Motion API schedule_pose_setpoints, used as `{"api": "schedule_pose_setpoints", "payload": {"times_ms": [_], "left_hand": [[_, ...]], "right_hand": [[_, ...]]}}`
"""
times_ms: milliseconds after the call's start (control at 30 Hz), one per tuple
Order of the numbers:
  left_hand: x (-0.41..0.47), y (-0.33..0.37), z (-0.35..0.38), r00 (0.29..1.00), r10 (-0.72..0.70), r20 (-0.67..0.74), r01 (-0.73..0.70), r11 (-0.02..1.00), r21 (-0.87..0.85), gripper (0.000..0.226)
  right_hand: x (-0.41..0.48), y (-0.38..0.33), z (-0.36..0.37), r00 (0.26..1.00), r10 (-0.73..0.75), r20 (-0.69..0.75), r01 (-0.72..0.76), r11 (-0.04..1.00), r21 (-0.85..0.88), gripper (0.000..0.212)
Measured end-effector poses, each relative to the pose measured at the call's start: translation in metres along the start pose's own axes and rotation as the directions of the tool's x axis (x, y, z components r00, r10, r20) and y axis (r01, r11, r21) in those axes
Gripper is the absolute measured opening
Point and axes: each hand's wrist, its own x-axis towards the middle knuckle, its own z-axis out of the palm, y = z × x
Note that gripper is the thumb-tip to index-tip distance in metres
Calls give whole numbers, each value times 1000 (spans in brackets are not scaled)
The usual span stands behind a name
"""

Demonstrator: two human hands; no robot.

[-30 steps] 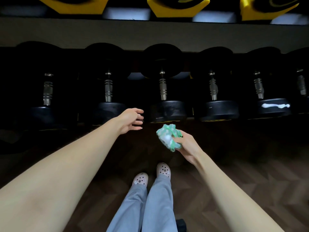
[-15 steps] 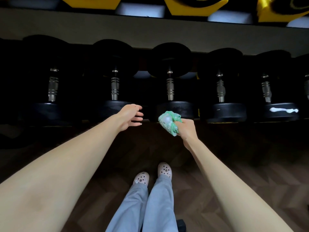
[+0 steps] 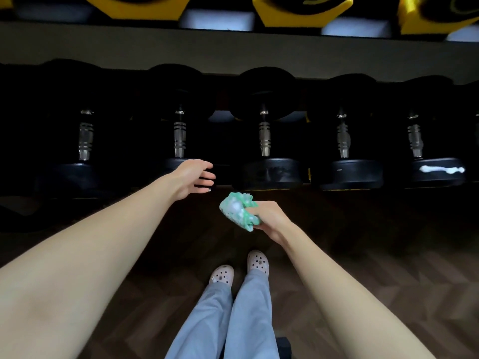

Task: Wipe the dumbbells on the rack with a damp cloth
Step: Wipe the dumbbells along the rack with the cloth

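Several black dumbbells with steel handles lie side by side on the lower rack shelf. The middle dumbbell (image 3: pixel 269 172) faces me with its near head. My right hand (image 3: pixel 269 218) grips a bunched green and white cloth (image 3: pixel 237 212) just below and in front of that head, apart from it. My left hand (image 3: pixel 195 178) hovers with relaxed fingers in front of the near head of the second dumbbell (image 3: pixel 179 138) from the left, holding nothing. The dumbbell at the right (image 3: pixel 438 172) carries a white smear on its near head.
A grey rack rail (image 3: pixel 233 53) runs across above the dumbbells, with yellow-ended weights (image 3: pixel 303 9) on the upper shelf. Below lies dark herringbone wood floor (image 3: pixel 388 281). My legs in light blue trousers and pale clogs (image 3: pixel 256 263) stand close to the rack.
My right hand with the cloth has dropped back down from the middle dumbbell's near head. My left hand stays by the second dumbbell, barely moved.
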Motion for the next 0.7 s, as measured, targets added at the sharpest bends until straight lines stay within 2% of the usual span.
{"api": "schedule_pose_setpoints", "payload": {"times_ms": [100,267,367,467,567,700], "left_hand": [[-5,8,5,1000,-4,-2,4,1000,-2,38],[-10,29,29,998,32,55,-33,999,21,39],[-18,44,51,993,68,100,-73,996,47,38],[-37,65,83,975,129,179,-142,988,62,34],[-70,90,129,906,180,383,-237,966,107,37],[-125,131,212,732,183,656,-432,870,238,45]], "right_hand": [[-17,-10,-33,994,-65,92,56,994,89,27],[-34,-35,-73,979,-162,125,120,949,291,36],[-51,-44,-90,972,-213,94,149,880,452,36],[-79,-49,-106,967,-255,25,184,758,625,35],[-123,-55,-127,952,-288,-103,269,631,727,28],[-203,-57,-174,891,-342,-299,435,456,776,30]]}}
